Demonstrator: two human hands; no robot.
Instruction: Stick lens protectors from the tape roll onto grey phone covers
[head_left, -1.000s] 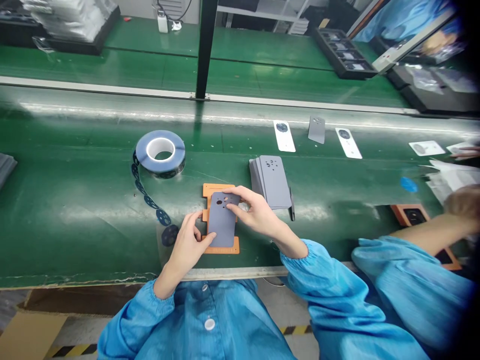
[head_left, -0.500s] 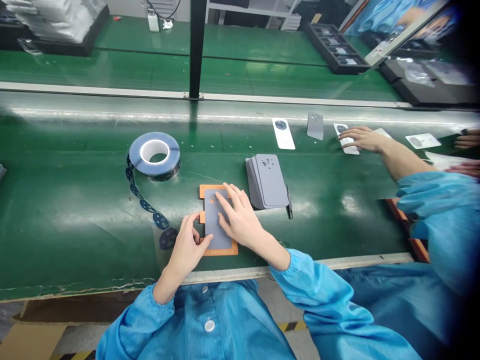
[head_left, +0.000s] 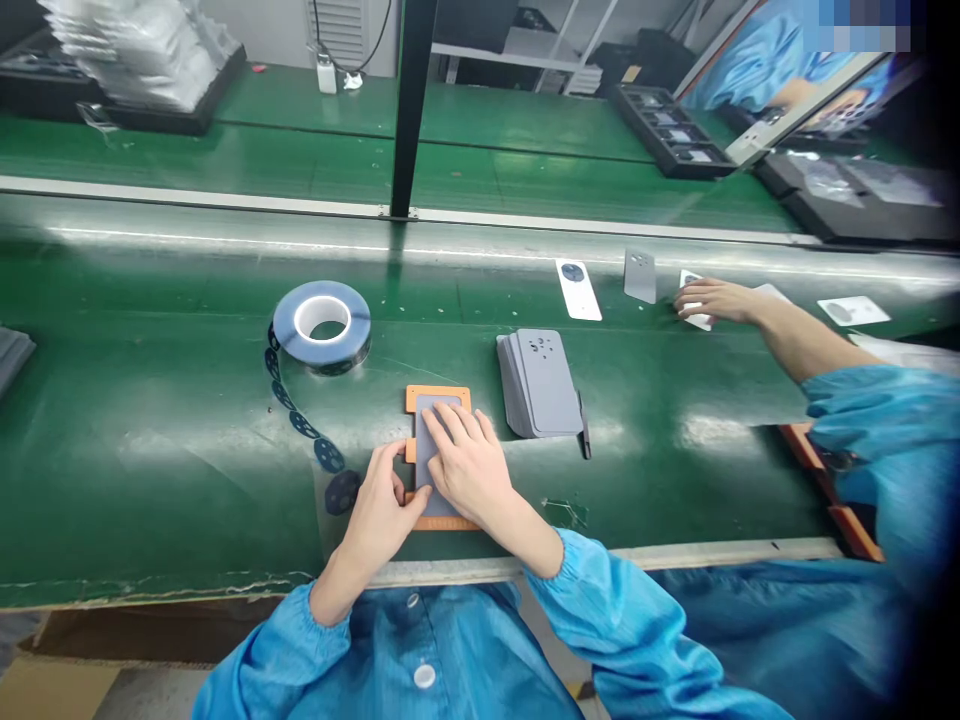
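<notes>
An orange jig lies near the bench's front edge with a grey phone back panel set in it. My left hand grips the jig's left side, its thumb on the panel's lower left edge and its index finger at the orange tab. My right hand lies spread over the panel, fingers stretched towards its top and covering much of it. Beyond my left hand, a strip of dark round film pieces trails from a blue tape roll. To the right stands a fanned stack of grey back panels.
A black pen-like tool lies beside the stack. Farther back are a white panel and a grey panel. A co-worker's hand covers another white panel at right. Black trays sit behind the metal rail.
My right hand has flattened over the panel and covers its top holes. My left hand keeps its hold. The whole view has shifted slightly, with things lower in the picture.
</notes>
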